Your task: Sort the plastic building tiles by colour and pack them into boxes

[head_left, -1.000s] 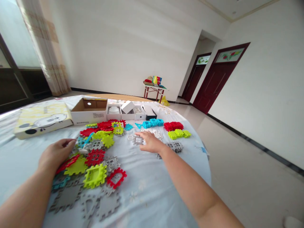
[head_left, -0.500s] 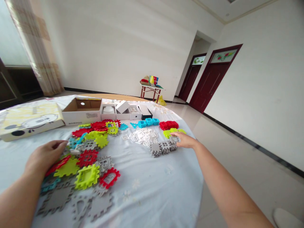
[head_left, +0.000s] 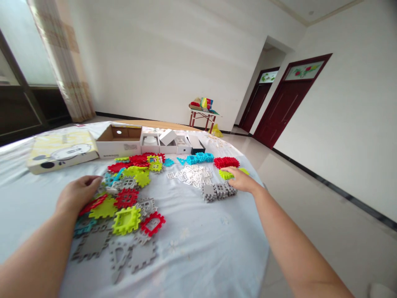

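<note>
My left hand (head_left: 80, 193) is at the left side of a mixed heap of toothed plastic building tiles, its fingers curled together; what they hold, if anything, is hidden. Close by lie a red window tile (head_left: 126, 198), a lime tile (head_left: 104, 207) and a lime frame tile (head_left: 126, 220). Across the table my right hand (head_left: 241, 180) reaches over a lime tile group (head_left: 226, 174), fingers stretched out and partly covering it. Just in front of that hand lies a row of grey tiles (head_left: 217, 191). Behind it is a red tile row (head_left: 227, 162).
Small white window pieces (head_left: 194, 176) are piled mid-table, with blue tiles (head_left: 198, 157) behind. An open cardboard box (head_left: 119, 148), a yellow-and-white box lid (head_left: 63, 151) and small white boxes (head_left: 183, 145) line the back. The cloth-covered table's edge curves along the right.
My right hand has moved from the end of the grey row to the lime tiles. The left hand remains at the heap with fingers curled. The view has shifted slightly.
</note>
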`<state>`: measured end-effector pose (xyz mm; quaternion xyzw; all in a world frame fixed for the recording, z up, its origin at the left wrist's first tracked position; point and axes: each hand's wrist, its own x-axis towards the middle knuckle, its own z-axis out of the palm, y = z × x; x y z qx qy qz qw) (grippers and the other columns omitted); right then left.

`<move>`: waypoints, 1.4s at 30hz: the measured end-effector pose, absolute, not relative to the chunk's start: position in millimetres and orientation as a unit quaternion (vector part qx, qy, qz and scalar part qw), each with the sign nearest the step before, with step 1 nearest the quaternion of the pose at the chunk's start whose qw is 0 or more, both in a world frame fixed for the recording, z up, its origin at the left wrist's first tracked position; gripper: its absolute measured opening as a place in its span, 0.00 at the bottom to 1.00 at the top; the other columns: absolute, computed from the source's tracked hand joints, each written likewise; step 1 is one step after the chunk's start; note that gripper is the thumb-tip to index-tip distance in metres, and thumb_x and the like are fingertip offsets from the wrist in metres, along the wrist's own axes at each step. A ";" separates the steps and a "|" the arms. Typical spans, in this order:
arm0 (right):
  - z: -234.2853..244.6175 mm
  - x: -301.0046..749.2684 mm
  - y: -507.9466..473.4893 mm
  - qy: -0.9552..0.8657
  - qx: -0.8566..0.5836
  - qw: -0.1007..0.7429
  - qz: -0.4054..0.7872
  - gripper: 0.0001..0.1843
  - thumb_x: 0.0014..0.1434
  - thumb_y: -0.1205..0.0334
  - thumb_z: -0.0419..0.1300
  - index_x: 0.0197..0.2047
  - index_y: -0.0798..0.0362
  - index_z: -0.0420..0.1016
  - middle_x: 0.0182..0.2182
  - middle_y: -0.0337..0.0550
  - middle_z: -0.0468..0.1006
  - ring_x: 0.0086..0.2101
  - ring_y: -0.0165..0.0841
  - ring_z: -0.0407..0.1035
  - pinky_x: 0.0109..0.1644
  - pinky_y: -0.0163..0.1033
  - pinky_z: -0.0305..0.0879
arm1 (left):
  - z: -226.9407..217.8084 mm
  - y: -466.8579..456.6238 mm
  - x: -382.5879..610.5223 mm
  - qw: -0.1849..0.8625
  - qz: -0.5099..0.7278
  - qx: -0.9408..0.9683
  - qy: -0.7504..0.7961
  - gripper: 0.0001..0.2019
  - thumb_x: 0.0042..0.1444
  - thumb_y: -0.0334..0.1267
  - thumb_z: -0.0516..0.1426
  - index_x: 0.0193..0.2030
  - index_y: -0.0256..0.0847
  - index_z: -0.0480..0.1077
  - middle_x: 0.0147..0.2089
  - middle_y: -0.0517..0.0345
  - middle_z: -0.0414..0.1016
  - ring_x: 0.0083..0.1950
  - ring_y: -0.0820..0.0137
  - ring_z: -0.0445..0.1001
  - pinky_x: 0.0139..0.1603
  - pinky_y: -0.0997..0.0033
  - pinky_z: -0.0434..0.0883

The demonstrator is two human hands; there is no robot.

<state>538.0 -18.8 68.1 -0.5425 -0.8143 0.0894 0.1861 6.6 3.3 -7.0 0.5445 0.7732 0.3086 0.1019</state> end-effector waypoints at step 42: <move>9.1 345.0 -12.6 -0.880 -0.405 0.197 0.152 0.28 0.44 0.50 0.66 0.48 0.49 0.70 0.48 0.46 0.70 0.50 0.41 0.61 0.54 0.47 0.53 | 7.3 -3.5 17.1 0.128 0.280 0.511 0.803 0.23 0.52 0.53 0.48 0.47 0.41 0.71 0.37 0.52 0.74 0.36 0.66 0.69 0.31 0.73 0.62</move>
